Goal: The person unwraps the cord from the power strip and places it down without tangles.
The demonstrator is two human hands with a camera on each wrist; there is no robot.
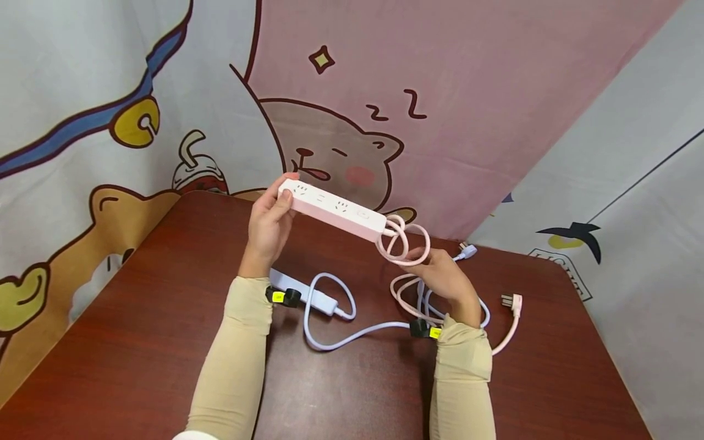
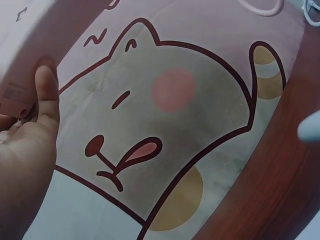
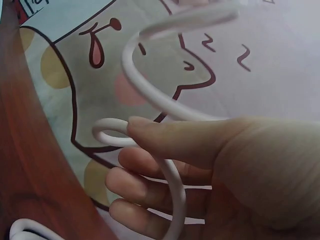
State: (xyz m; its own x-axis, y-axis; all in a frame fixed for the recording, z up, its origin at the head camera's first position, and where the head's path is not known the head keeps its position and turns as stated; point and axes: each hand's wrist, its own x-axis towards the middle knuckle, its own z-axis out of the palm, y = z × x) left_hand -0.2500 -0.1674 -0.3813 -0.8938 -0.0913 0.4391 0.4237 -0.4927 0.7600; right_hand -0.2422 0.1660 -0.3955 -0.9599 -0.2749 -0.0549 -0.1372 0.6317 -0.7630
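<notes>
A pale pink power strip (image 1: 337, 211) with a white socket face is held up above the table, tilted down to the right. My left hand (image 1: 269, 223) grips its left end, thumb on the front; the left wrist view shows the strip's pink side and that thumb (image 2: 47, 90). The strip's pink cord (image 1: 427, 238) hangs in loops at the right end. My right hand (image 1: 447, 278) pinches the cord between thumb and forefinger, with the other fingers curled behind a strand in the right wrist view. More pink cord lies under the right hand and leads to a pink plug (image 1: 516, 304).
A light blue power strip (image 1: 323, 302) rests on the dark red table (image 1: 165, 342), partly behind my left wrist. Its blue cord (image 1: 352, 337) curves right beneath my right forearm. A blue plug (image 1: 468, 251) sits near the back edge. A cartoon-printed curtain (image 1: 473, 91) stands behind the table.
</notes>
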